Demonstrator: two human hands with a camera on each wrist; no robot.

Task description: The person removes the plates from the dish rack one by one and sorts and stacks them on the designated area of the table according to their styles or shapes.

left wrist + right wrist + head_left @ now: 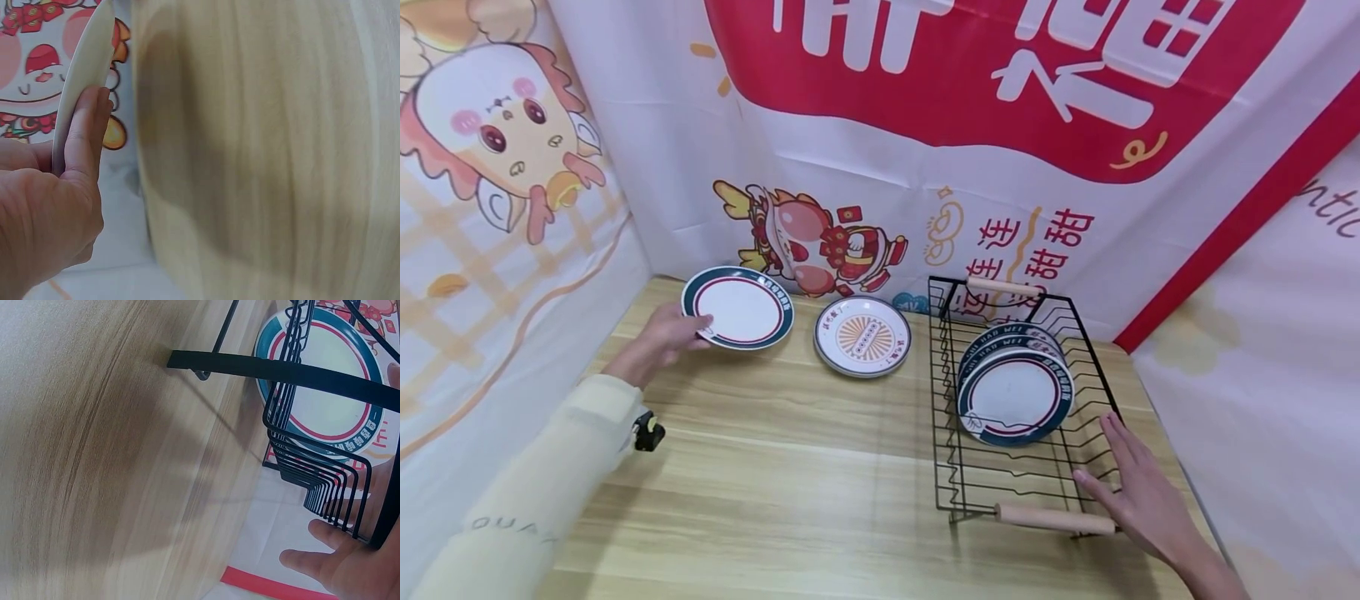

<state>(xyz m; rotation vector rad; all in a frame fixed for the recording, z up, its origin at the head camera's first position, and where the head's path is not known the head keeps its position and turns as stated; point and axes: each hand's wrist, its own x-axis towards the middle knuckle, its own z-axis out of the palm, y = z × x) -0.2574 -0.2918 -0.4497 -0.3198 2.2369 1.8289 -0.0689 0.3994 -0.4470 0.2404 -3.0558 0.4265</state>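
My left hand (673, 335) pinches the left edge of a green-rimmed plate (741, 308), thumb on top; the left wrist view shows the plate (84, 75) edge-on, fingers of the hand (56, 200) beneath it, above the wood surface. To its right lies a stack of white plates with an orange sunburst (862, 337). Several green-rimmed plates (1017, 398) lean upright in a black wire rack (951, 467). My right hand (1150, 500) rests on the rack's right side with fingers extended; in the right wrist view the hand (350, 562) is at the wires.
The wood table (760, 467) carries the rack, whose wooden handles (1054, 518) are at its front and back. Printed cloths (850, 150) hang behind and at both sides of the table. A small black object (648, 432) is at the left wrist.
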